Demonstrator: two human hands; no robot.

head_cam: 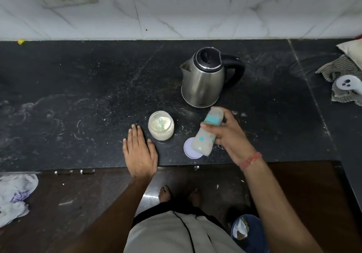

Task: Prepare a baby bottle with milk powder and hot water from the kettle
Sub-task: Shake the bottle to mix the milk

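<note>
On the black stone desk [78,88] we see the left hand [140,151] lying flat, fingers straight, just beside the open clear jar of pale milk powder [161,125] (a scoop sits inside). Behind stands the steel kettle [203,80]. The right hand [229,133] grasps the tilted, capped baby bottle [205,135] above a round white lid [190,151].
</note>
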